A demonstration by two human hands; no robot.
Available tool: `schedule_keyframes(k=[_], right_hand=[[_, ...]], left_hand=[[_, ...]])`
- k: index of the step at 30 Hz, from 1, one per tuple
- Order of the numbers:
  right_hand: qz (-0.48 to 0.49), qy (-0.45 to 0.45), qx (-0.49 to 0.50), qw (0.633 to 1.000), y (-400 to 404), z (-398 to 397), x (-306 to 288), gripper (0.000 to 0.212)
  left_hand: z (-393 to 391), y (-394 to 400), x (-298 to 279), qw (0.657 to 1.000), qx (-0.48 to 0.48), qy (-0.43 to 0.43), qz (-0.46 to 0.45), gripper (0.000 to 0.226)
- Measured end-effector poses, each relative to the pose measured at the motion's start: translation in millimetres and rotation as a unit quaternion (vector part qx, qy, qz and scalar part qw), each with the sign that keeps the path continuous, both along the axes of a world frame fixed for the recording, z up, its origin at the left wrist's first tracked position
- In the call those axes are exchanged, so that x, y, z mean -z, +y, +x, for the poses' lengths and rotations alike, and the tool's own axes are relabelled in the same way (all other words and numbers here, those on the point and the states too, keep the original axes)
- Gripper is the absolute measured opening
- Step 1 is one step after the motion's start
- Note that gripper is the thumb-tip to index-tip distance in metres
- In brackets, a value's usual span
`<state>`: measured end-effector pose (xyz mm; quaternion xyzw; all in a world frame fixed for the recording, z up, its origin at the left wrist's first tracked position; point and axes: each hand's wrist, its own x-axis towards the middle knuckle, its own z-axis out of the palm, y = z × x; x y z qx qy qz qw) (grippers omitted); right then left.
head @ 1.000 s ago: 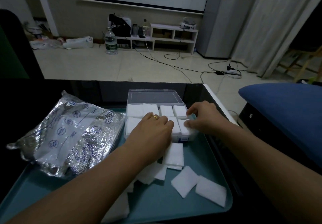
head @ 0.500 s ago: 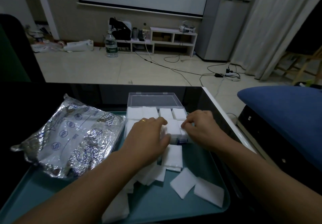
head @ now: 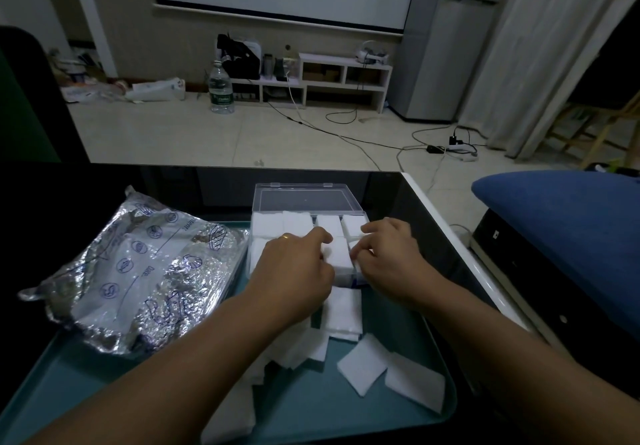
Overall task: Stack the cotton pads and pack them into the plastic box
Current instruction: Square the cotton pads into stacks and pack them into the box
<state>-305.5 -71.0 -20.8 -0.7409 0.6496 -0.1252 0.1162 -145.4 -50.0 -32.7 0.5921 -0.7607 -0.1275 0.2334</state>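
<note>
A clear plastic box (head: 356, 214) with its lid (head: 304, 198) tipped open at the back stands at the far end of the teal tray (head: 69, 382). White cotton pads (head: 298, 223) fill its back row. My left hand (head: 294, 271) and my right hand (head: 389, 259) flank one stack of cotton pads (head: 340, 254) in the box's front row, fingers curled against its two sides. The stack's lower part is hidden by the hands. Loose pads (head: 362, 363) lie scattered on the tray in front of the box, and a small pile (head: 343, 311) sits just below my hands.
A crumpled silver foil bag (head: 138, 268) covers the tray's left half. The tray rests on a dark glossy table (head: 398, 202) with a white right edge. A blue cushion (head: 568, 222) lies to the right. Beyond are floor cables and a water bottle (head: 220, 87).
Both hands have closed in on the front stack from either side, the left fingertips sliding right. The view has shifted slightly.
</note>
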Motion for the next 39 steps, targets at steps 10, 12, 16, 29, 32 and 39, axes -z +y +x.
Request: schedule_keyframes(k=[10,12,16,29,32,39], right_hand=[[-0.025,-0.076,0.013,0.997,4.4,-6.9,-2.1,0.032],[-0.023,-0.078,0.001,0.997,4.6,-7.7,-1.4,0.035],[-0.037,-0.092,-0.015,0.995,5.0,-11.7,0.0,0.038],[-0.056,0.081,-0.119,0.988,19.8,-34.5,-6.3,0.03],[-0.058,0.099,-0.123,0.986,19.6,-33.1,-7.2,0.029],[-0.138,0.016,-0.073,0.988,29.4,-34.4,-14.4,0.026]], left_hand=[[6.3,0.9,-6.0,0.995,0.017,-0.078,-0.064,0.035],[6.8,2.0,-7.9,0.992,0.021,-0.104,-0.07,0.033],[5.7,3.6,-8.2,0.985,0.032,-0.144,-0.085,0.031],[-7.4,1.5,-8.2,0.94,0.149,-0.301,-0.059,0.042],[-5.4,-0.1,-4.8,0.944,0.147,-0.292,-0.047,0.043],[-1.2,11.4,-20.2,0.965,0.142,-0.212,-0.068,0.045]])
